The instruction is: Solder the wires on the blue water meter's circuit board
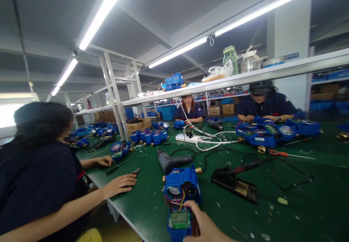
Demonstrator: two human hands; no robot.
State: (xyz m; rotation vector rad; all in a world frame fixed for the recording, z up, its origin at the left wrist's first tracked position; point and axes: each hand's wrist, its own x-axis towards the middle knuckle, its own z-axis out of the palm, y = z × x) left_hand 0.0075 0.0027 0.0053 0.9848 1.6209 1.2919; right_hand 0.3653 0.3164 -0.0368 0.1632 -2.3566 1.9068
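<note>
One hand in view, near bottom edge, right of centre. Fingers curled, thumb extended left. Which hand: cannot tell.

Green bench carries blue meters, drill, power strip.

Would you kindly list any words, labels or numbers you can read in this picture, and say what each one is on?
None can be read.
Open blue meter by the right hand: its small display shows nothing legible.
Meters across the table: dial faces too blurred.
Blue label on the pillar: too small.
</note>
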